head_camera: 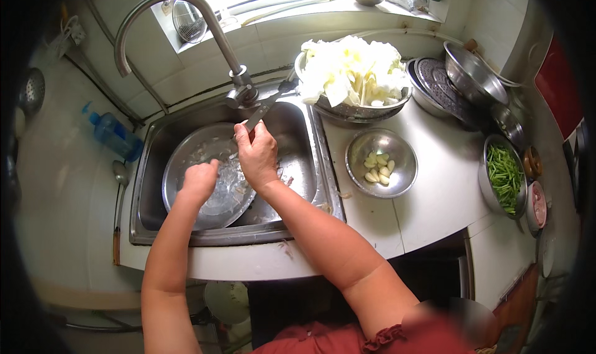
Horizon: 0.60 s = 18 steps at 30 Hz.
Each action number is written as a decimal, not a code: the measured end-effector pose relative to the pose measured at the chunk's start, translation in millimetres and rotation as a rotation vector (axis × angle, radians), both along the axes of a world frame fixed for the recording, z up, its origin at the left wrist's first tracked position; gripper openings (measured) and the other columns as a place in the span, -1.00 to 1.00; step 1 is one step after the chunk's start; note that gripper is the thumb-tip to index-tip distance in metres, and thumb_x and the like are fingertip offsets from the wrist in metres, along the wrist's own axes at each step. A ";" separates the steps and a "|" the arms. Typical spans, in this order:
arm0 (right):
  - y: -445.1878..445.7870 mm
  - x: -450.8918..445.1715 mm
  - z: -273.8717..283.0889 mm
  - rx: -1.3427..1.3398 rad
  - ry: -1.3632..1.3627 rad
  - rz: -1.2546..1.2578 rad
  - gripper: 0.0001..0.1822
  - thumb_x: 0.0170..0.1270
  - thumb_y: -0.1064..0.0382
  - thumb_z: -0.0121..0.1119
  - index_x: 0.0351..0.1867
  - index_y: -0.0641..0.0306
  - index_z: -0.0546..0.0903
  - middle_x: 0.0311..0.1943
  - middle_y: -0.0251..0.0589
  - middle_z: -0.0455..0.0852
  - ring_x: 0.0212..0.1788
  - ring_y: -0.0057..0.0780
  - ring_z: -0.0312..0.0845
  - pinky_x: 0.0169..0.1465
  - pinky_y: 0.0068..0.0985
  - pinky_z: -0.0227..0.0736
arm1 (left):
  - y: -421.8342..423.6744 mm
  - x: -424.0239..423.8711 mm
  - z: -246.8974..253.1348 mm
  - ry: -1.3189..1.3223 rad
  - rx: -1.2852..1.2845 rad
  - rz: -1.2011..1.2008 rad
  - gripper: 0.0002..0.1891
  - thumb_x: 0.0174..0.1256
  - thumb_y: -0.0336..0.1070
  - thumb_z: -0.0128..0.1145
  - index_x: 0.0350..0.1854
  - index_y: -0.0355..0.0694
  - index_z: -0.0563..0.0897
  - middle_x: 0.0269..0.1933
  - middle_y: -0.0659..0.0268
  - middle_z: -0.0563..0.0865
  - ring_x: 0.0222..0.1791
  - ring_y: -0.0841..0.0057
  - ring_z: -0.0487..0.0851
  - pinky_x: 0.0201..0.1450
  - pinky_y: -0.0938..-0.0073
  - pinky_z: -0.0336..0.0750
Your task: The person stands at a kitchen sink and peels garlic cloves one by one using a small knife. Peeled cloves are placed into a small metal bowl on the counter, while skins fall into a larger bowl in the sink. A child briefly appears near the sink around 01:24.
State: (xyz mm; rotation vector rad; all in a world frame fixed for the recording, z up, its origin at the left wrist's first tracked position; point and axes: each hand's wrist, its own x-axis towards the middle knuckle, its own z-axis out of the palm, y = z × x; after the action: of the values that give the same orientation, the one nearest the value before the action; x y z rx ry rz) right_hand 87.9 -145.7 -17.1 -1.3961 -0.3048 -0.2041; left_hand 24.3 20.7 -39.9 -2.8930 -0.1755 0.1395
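My right hand (257, 156) is closed around a small knife (257, 117), its riveted handle sticking up past the thumb; the fingers hide much of it. Lower and to the left, my left hand (200, 179) is curled above a round metal basin (179, 144). Whether a small piece is pinched in those fingers cannot be made out. Water and thin, papery peel scraps (233, 186) lie in the basin, which rests tilted inside the stainless steel sink (298, 144). Right of the sink, peeled garlic cloves (382, 171) sit in a metal bowl (405, 156).
A curved faucet (216, 23) arches over the sink's back left. Torn cabbage leaves (354, 74) fill a colander (368, 113) behind the garlic. Farther right are stacked metal pans (475, 74) and a bowl of chopped green stalks (504, 179). A blue pump bottle (116, 135) stands left.
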 end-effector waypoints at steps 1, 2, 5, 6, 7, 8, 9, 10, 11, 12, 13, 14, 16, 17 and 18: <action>-1.5 0.1 1.0 -0.005 0.018 -0.008 -0.70 0.29 0.12 0.11 -0.34 0.38 0.51 -0.44 0.11 0.63 -0.34 0.09 0.57 -0.25 -0.20 0.42 | -5.8 -5.0 15.1 -0.032 0.015 0.043 -0.84 0.24 -0.24 0.09 -0.27 -0.21 0.55 -0.37 0.08 0.71 -0.30 0.12 0.69 -0.26 0.16 0.52; -1.8 0.6 -0.6 -0.039 0.044 -0.016 -0.70 0.29 0.11 0.11 -0.33 0.38 0.51 -0.42 0.12 0.63 -0.32 0.10 0.57 -0.24 -0.19 0.43 | -11.4 -9.3 28.9 -0.064 0.030 0.083 -0.83 0.26 -0.23 0.10 -0.26 -0.23 0.53 -0.38 0.08 0.71 -0.31 0.12 0.69 -0.27 0.16 0.53; 0.1 0.8 0.8 -0.071 0.118 -0.038 -0.69 0.28 0.11 0.11 -0.32 0.40 0.50 -0.43 0.12 0.63 -0.33 0.13 0.56 -0.27 -0.18 0.43 | -53.3 -25.3 90.0 -0.330 -0.577 0.185 -0.83 0.28 -0.26 0.15 -0.39 -0.26 0.62 -0.46 0.22 0.71 -0.51 0.48 0.67 -0.45 0.49 0.47; -0.1 -1.0 0.4 -0.066 0.127 -0.023 -0.66 0.30 0.08 0.10 -0.31 0.41 0.50 -0.41 0.13 0.64 -0.31 0.10 0.57 -0.23 -0.18 0.42 | -64.5 -24.9 93.8 -0.425 -0.906 0.096 -0.85 0.30 -0.30 0.13 -0.37 -0.27 0.65 -0.46 0.31 0.69 -0.50 0.60 0.62 -0.47 0.58 0.42; 1.2 -3.4 2.4 -0.059 0.133 0.004 -0.63 0.31 0.04 0.08 -0.31 0.41 0.50 -0.39 0.13 0.64 -0.29 0.06 0.58 -0.19 -0.18 0.42 | -77.0 -25.5 99.8 -0.525 -1.230 0.008 -0.85 0.32 -0.34 0.11 -0.36 -0.28 0.68 -0.47 0.40 0.67 -0.49 0.72 0.58 -0.48 0.66 0.38; 0.7 -2.6 2.4 -0.057 0.139 0.020 -0.61 0.33 0.01 0.06 -0.30 0.41 0.50 -0.37 0.14 0.64 -0.28 0.03 0.59 -0.15 -0.19 0.41 | -105.0 -22.6 113.5 -0.484 -1.321 -0.078 -0.84 0.36 -0.37 0.07 -0.26 -0.32 0.67 -0.46 0.48 0.57 -0.51 0.78 0.42 -0.43 0.72 0.34; -4.4 0.6 -0.3 -0.189 0.147 -0.010 -0.56 0.34 -0.04 0.02 -0.29 0.40 0.50 -0.33 0.14 0.64 -0.23 -0.04 0.58 -0.08 -0.19 0.37 | -134.4 -13.0 116.1 -0.466 -1.394 -0.209 -0.84 0.35 -0.39 0.05 -0.24 -0.33 0.67 -0.45 0.43 0.59 -0.47 0.77 0.44 -0.38 0.74 0.36; -12.6 2.8 2.3 -0.316 0.156 -0.045 -0.52 0.35 -0.10 -0.03 -0.28 0.39 0.50 -0.28 0.14 0.64 -0.18 -0.10 0.58 -0.02 -0.20 0.33 | -165.0 -0.1 121.9 -0.438 -1.324 -0.397 -0.83 0.36 -0.42 0.02 -0.21 -0.34 0.67 -0.43 0.41 0.61 -0.43 0.76 0.45 -0.33 0.71 0.38; -0.3 -6.9 3.4 -0.440 0.153 -0.008 -0.48 0.37 -0.15 -0.07 -0.26 0.39 0.50 -0.23 0.15 0.64 -0.13 -0.17 0.58 0.05 -0.20 0.29 | -184.7 -6.1 128.5 -0.323 -1.356 -0.285 -0.82 0.36 -0.43 0.01 -0.18 -0.33 0.67 -0.41 0.40 0.62 -0.41 0.75 0.47 -0.28 0.66 0.40; 3.7 -5.1 2.0 -0.360 0.149 -0.152 -0.55 0.36 -0.08 -0.01 -0.26 0.37 0.52 -0.35 0.08 0.63 -0.26 -0.11 0.54 -0.07 -0.21 0.32 | -201.7 6.5 120.3 -0.244 -1.335 -0.416 -0.82 0.37 -0.42 0.02 -0.13 -0.31 0.67 -0.39 0.42 0.60 -0.41 0.74 0.48 -0.28 0.67 0.41; 15.4 -4.2 -7.5 -0.281 0.140 -0.269 -0.62 0.35 0.00 0.04 -0.25 0.36 0.54 -0.46 0.02 0.62 -0.39 -0.06 0.50 -0.19 -0.22 0.36 | -216.1 14.3 117.4 -0.271 -1.187 -0.555 -0.81 0.38 -0.41 0.03 -0.10 -0.33 0.65 -0.40 0.41 0.57 -0.43 0.73 0.47 -0.30 0.70 0.40; 9.6 -7.0 -1.5 -0.172 0.154 -0.122 -0.64 0.33 0.02 0.06 -0.28 0.36 0.53 -0.48 0.02 0.61 -0.41 -0.05 0.49 -0.22 -0.22 0.36 | -226.4 20.6 106.6 -0.209 -1.365 -0.509 -0.81 0.37 -0.41 0.05 -0.09 -0.34 0.65 -0.38 0.40 0.59 -0.44 0.72 0.48 -0.32 0.71 0.40; -6.0 -2.2 4.7 -0.075 0.183 -0.020 -0.70 0.29 0.09 0.12 -0.32 0.36 0.51 -0.50 0.03 0.61 -0.42 -0.01 0.48 -0.26 -0.22 0.37 | -244.6 31.9 99.6 -0.186 -1.267 -0.544 -0.76 0.39 -0.41 0.01 0.04 -0.28 0.60 -0.40 0.37 0.63 -0.44 0.70 0.54 -0.30 0.68 0.44; -5.6 0.8 3.2 -0.087 0.169 -0.061 -0.69 0.29 0.09 0.12 -0.32 0.37 0.51 -0.50 0.04 0.61 -0.42 -0.01 0.49 -0.26 -0.22 0.37 | -247.6 32.3 100.6 -0.172 -1.147 -0.535 -0.72 0.40 -0.40 -0.01 0.11 -0.25 0.56 -0.41 0.36 0.65 -0.44 0.70 0.57 -0.29 0.67 0.46; -2.5 3.3 -1.6 -0.095 0.161 -0.094 -0.69 0.30 0.09 0.12 -0.31 0.37 0.51 -0.49 0.06 0.61 -0.41 -0.01 0.50 -0.26 -0.22 0.37 | -246.9 29.4 102.7 -0.173 -1.207 -0.498 -0.70 0.42 -0.40 -0.04 0.14 -0.23 0.54 -0.41 0.35 0.66 -0.44 0.70 0.59 -0.28 0.66 0.47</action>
State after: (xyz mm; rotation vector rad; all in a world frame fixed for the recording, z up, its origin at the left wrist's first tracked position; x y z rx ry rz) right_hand 91.2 -148.2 -18.7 -1.5127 -0.1168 -0.1552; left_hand 53.7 -226.1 62.9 -3.9788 0.9111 -0.1639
